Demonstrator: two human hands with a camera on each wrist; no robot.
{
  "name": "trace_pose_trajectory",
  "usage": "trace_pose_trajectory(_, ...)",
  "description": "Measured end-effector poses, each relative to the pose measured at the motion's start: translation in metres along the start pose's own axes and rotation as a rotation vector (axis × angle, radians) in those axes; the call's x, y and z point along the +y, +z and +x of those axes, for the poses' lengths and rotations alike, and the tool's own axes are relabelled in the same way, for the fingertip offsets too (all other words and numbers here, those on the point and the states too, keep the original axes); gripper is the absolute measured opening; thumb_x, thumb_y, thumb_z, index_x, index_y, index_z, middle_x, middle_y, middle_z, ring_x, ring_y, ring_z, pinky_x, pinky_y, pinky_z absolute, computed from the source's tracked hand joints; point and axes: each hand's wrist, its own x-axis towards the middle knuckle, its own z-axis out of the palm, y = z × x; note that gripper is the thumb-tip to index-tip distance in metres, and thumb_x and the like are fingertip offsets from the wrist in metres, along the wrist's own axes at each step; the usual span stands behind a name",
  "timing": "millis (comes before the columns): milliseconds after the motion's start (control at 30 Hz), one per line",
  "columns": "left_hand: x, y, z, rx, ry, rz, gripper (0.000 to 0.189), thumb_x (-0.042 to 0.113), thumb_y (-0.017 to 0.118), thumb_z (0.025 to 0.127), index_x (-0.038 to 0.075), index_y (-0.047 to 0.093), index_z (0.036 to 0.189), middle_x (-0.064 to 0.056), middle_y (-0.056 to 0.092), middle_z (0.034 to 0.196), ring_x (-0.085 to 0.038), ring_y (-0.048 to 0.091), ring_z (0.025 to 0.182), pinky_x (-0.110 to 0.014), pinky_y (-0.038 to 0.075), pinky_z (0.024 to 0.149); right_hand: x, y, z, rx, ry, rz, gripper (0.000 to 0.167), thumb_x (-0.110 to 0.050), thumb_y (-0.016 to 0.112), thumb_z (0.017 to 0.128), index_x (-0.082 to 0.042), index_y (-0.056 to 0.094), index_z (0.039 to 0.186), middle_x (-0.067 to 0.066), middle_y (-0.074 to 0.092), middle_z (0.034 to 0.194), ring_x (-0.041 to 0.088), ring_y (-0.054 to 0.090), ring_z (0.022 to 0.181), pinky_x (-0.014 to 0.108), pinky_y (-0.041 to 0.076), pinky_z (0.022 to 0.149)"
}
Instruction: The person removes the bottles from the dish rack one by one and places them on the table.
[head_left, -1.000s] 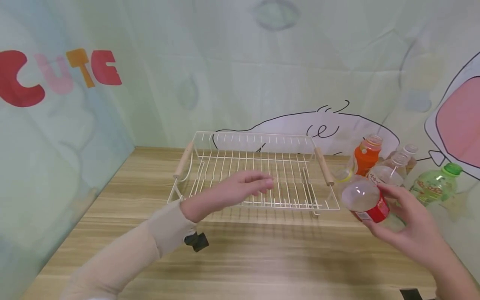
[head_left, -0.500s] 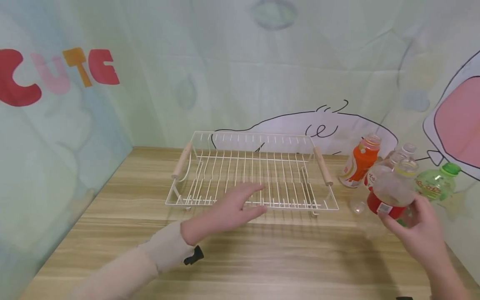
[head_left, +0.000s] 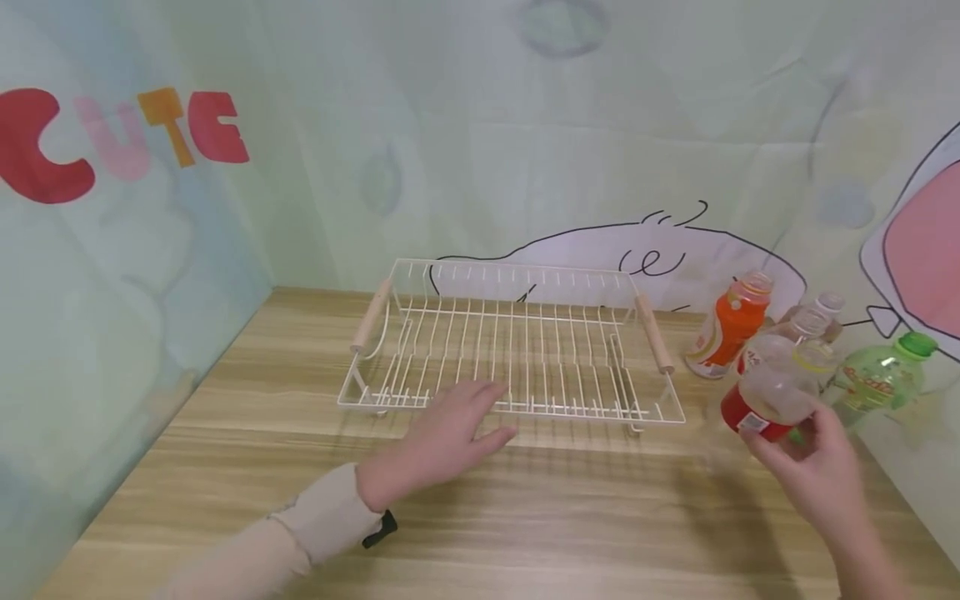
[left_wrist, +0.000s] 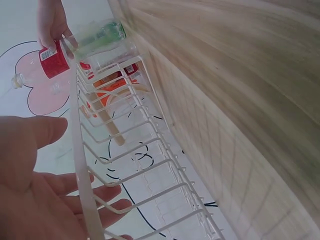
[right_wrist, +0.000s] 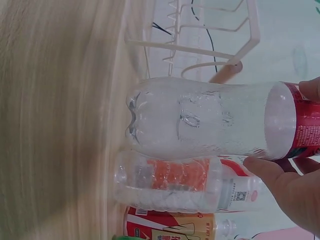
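My right hand (head_left: 821,475) grips a clear plastic bottle (head_left: 750,415) round its red label. It stands upright at the table's right side, in front of other bottles. In the right wrist view, the bottle's clear base (right_wrist: 160,117) is low over the wood, and thumb and fingers wrap the label. My left hand (head_left: 442,437) is at the front rail of a white wire dish rack (head_left: 600,417), holding nothing. Seen from the left wrist, its loosely bent fingers (left_wrist: 107,192) overlap the rail, with the thumb apart.
Behind the held bottle are an orange-labelled bottle (head_left: 735,321), a clear bottle (head_left: 825,312) and a green bottle (head_left: 877,379) with a green cap. The rack has wooden handles (head_left: 372,317) at both ends. A printed curtain (head_left: 480,167) hangs behind the table.
The right hand has turned the red-labelled bottle from tilted to upright and lowered it by the others. The left hand has drawn back slightly to the rack's front rail.
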Motion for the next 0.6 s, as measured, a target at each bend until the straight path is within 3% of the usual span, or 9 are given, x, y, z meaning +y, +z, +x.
trace_pose_trajectory(133, -0.001, 0.004, -0.001, 0.029, -0.01, 0.02, 0.058, 0.038, 0.059, 0.094, 0.0, 0.049, 0.136, -0.018, 0.053, 0.136, -0.036, 0.048, 0.128, -0.057, 0.032, 0.108, 0.001, 0.005, 0.002, -0.011, 0.006, 0.0, 0.068, -0.004, 0.073, 0.083, -0.001, 0.035, 0.14, -0.012, 0.041, 0.124, -0.009, 0.041, 0.105, 0.0, 0.041, 0.077)
trace_pose_trajectory(267, -0.001, 0.007, -0.002, 0.059, 0.007, 0.06, 0.051, 0.034, 0.057, 0.096, -0.001, 0.052, 0.133, -0.018, 0.056, 0.132, -0.035, 0.05, 0.125, -0.056, 0.034, 0.107, 0.002, 0.008, 0.003, -0.026, 0.048, -0.012, 0.07, -0.007, 0.073, 0.084, 0.003, 0.032, 0.14, 0.002, 0.042, 0.127, -0.007, 0.041, 0.106, 0.0, 0.042, 0.075)
trace_pose_trajectory(367, -0.001, 0.008, -0.003, 0.09, 0.033, 0.092, 0.042, 0.029, 0.053, 0.098, -0.002, 0.058, 0.127, -0.018, 0.059, 0.128, -0.034, 0.053, 0.121, -0.056, 0.037, 0.104, 0.001, 0.01, 0.002, -0.04, 0.101, -0.032, 0.074, -0.014, 0.072, 0.087, 0.002, 0.028, 0.144, 0.016, 0.038, 0.135, 0.012, 0.045, 0.116, 0.001, 0.042, 0.075)
trace_pose_trajectory(467, 0.0, 0.009, -0.003, 0.12, 0.051, 0.106, 0.035, 0.024, 0.052, 0.099, -0.001, 0.062, 0.122, -0.017, 0.061, 0.124, -0.034, 0.055, 0.118, -0.055, 0.04, 0.101, 0.0, 0.012, 0.003, -0.046, 0.124, -0.036, 0.075, -0.016, 0.071, 0.088, 0.002, 0.026, 0.145, 0.021, 0.034, 0.139, 0.03, 0.042, 0.121, 0.001, 0.041, 0.075)
trace_pose_trajectory(600, -0.001, 0.01, -0.003, 0.125, 0.046, 0.105, 0.033, 0.023, 0.05, 0.099, -0.001, 0.063, 0.12, -0.017, 0.062, 0.124, -0.034, 0.055, 0.117, -0.054, 0.041, 0.101, 0.0, 0.015, 0.003, -0.042, 0.113, -0.037, 0.074, -0.013, 0.071, 0.087, 0.002, 0.027, 0.145, 0.021, 0.035, 0.139, 0.03, 0.042, 0.122, -0.001, 0.04, 0.075)
